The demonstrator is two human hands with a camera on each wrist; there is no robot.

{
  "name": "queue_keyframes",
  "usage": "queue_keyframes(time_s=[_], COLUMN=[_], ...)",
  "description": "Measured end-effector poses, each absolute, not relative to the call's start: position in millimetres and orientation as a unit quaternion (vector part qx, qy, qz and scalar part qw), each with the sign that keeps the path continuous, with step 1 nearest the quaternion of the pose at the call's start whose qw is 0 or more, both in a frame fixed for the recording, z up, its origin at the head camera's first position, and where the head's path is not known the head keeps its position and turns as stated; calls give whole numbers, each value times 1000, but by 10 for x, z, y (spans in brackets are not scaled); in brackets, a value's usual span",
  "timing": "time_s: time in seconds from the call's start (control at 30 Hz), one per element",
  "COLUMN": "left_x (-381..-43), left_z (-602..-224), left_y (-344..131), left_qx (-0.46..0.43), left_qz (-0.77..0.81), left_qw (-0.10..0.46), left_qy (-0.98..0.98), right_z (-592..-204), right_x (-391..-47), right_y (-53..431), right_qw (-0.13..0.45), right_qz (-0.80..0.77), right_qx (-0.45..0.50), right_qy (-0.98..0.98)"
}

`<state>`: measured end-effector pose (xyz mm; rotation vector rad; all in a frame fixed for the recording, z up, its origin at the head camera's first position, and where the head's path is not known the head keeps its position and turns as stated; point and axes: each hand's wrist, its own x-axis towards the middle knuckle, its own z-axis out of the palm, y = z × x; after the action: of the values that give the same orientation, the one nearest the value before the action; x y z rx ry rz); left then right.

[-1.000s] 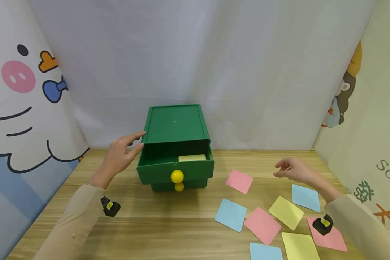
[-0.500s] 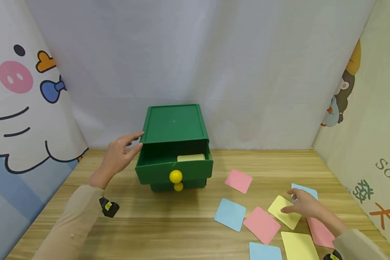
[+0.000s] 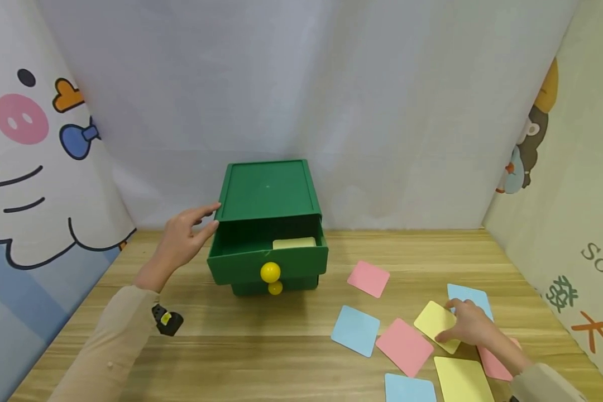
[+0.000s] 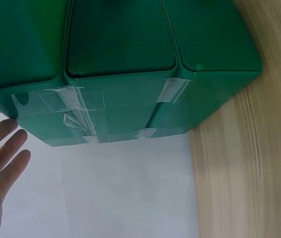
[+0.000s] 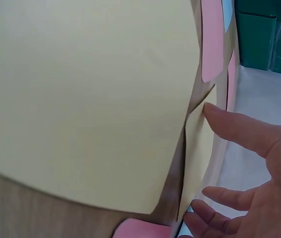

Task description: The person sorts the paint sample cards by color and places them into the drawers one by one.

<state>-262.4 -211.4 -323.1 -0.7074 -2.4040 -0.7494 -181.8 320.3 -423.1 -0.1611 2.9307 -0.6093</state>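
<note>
My left hand [image 3: 181,237] touches the left side of a green drawer unit [image 3: 268,192] with its fingertips, fingers extended and thumb apart. The unit's upper drawer [image 3: 238,269], with a yellow ball knob [image 3: 270,272], is pulled out. Inside it lies a pale yellow piece [image 3: 294,243]. My right hand [image 3: 469,325] reaches down over a yellow card [image 3: 432,319] on the table. In the right wrist view, its thumb is at one edge of that yellow card [image 5: 198,146], and the fingers, spread from the thumb, are near the other end.
Around the right hand lie a blue card [image 3: 469,293], a pink card [image 3: 493,364] and another yellow card [image 3: 462,379]. Further left are pink [image 3: 405,347] and blue [image 3: 355,330] cards. A white curtain [image 3: 407,139] stands behind the wooden table [image 3: 241,346].
My right hand has come down from above the table, towards me, onto the yellow card, its thumb and fingers now at the card. The left hand stays against the drawer unit.
</note>
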Motion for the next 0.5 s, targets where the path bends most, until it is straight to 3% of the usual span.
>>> queue_keyframes(time_s=[0.5], left_x=[-2611], left_z=[-3220], left_y=[-2118], left_qx=[-262], left_qz=[-273], left_qw=[261], left_qy=[-888], right_z=[-4233], right_x=[-1924], right_y=[3288], right_qw=[102], right_qz=[-298], right_qx=[-36], right_qy=[948])
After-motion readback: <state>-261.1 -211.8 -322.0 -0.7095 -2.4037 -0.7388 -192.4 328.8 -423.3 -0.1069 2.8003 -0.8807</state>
